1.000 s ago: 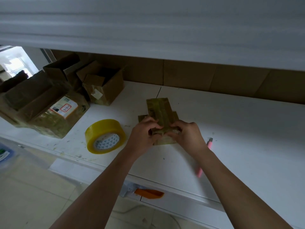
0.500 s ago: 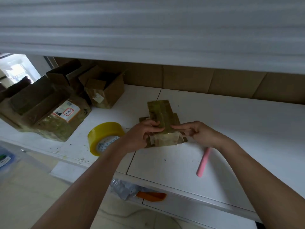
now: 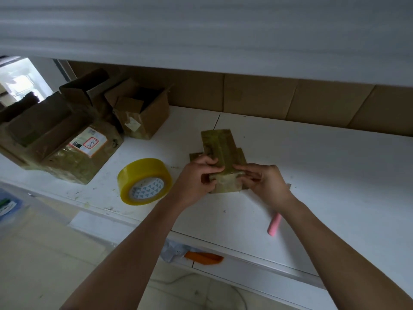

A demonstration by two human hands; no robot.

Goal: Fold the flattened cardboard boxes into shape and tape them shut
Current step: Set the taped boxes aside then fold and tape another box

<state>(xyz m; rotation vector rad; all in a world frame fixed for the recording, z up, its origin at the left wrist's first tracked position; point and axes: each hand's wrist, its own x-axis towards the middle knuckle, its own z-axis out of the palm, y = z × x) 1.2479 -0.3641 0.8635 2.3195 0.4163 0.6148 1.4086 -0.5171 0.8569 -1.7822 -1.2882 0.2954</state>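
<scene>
A small tape-covered cardboard box (image 3: 220, 149) lies partly folded on the white table (image 3: 312, 171), one long flap pointing away from me. My left hand (image 3: 199, 177) grips its near left side, fingers curled over the edge. My right hand (image 3: 263, 181) holds the near right side, thumb and fingers pinching the folded end between both hands. A roll of yellow packing tape (image 3: 144, 181) stands on the table left of my left hand.
A pink cutter (image 3: 275, 224) lies under my right forearm. Open and taped cardboard boxes (image 3: 76, 139) crowd the far left, one more open box (image 3: 143, 113) behind the tape. A cardboard wall runs along the back. An orange tool (image 3: 204, 257) sits below the table's front edge.
My right hand, which had opened and lifted off the box half a second ago, has closed on its near right side again. The left hand stayed on the box.
</scene>
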